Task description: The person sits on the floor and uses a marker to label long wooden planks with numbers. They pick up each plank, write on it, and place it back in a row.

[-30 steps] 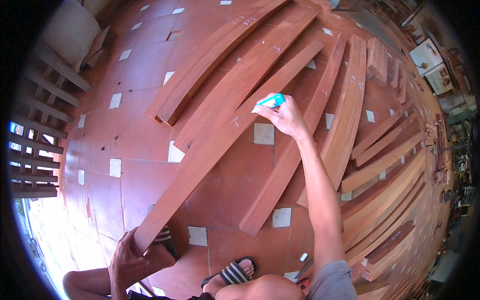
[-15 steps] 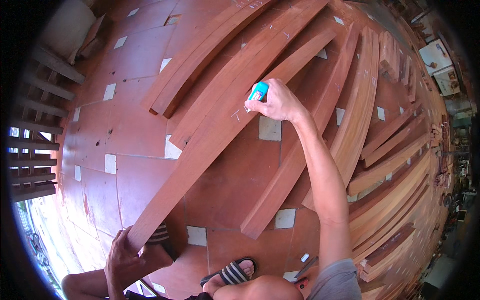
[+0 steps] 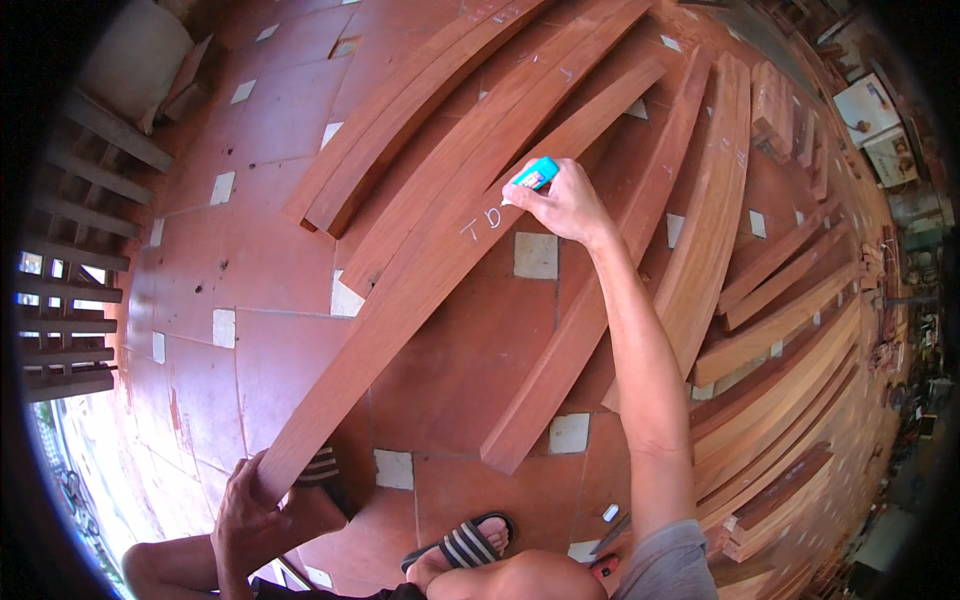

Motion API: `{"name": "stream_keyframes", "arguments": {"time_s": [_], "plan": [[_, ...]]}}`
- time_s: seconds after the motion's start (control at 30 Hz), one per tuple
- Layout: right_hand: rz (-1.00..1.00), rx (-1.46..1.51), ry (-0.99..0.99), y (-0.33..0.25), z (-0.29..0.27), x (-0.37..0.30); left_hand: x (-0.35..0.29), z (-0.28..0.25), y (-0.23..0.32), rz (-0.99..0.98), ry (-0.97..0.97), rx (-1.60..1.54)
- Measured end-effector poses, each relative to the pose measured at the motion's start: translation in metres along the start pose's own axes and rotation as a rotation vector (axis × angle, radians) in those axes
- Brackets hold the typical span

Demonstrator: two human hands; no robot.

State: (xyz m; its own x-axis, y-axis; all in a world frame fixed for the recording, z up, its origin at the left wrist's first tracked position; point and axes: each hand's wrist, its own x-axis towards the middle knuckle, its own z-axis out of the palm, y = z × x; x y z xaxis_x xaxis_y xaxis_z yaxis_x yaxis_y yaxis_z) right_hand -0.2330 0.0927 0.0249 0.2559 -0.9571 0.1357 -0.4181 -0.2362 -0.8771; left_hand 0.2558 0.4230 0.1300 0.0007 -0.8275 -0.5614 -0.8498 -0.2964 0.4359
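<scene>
A long reddish-brown wooden beam (image 3: 400, 290) runs slantwise from lower left toward the upper right. My left hand (image 3: 245, 508) grips its near end, fingers wrapped round the edge. Further up the beam, my right hand (image 3: 565, 205) pinches a squat teal-and-white correction pen (image 3: 537, 174), its tip down at the wood's top face. Fresh white handwritten marks (image 3: 480, 223) show just left of the tip. A small white cap (image 3: 611, 512) lies on the floor near my right elbow, beside a dark pointed blade-like tool (image 3: 612, 535).
Several more beams, such as a light brown one (image 3: 710, 230), lie across the red tiled floor (image 3: 290, 370) to the right and far side. Slatted wood (image 3: 70, 295) stands at the left. My sandalled foot (image 3: 465, 540) is close below the beam.
My right hand has shifted slightly right along the beam and tilted the correction pen. A second white mark now shows beside the first. My left hand stays at the beam's end.
</scene>
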Motion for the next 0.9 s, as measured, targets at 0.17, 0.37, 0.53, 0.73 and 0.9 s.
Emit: {"name": "stream_keyframes", "arguments": {"time_s": [0.17, 0.37, 0.53, 0.73, 0.9], "plan": [[-0.036, -0.161, 0.036, 0.003, 0.008, 0.008, -0.013, -0.008, 0.054, -0.151, 0.036, -0.015], [-0.058, -0.234, 0.132, 0.002, -0.001, -0.008, -0.016, 0.006, 0.034, -0.156, 0.090, -0.040], [-0.028, 0.144, 0.398, -0.005, 0.017, -0.075, -0.020, 0.018, 0.059, -0.114, 0.100, -0.141], [0.227, 0.323, 0.492, -0.070, 0.057, -0.211, 0.064, 0.058, -0.027, 0.256, -0.125, -0.393], [0.362, 0.423, 0.609, -0.103, 0.081, -0.294, 0.134, 0.116, 0.085, 0.479, 0.122, -0.030]]}}
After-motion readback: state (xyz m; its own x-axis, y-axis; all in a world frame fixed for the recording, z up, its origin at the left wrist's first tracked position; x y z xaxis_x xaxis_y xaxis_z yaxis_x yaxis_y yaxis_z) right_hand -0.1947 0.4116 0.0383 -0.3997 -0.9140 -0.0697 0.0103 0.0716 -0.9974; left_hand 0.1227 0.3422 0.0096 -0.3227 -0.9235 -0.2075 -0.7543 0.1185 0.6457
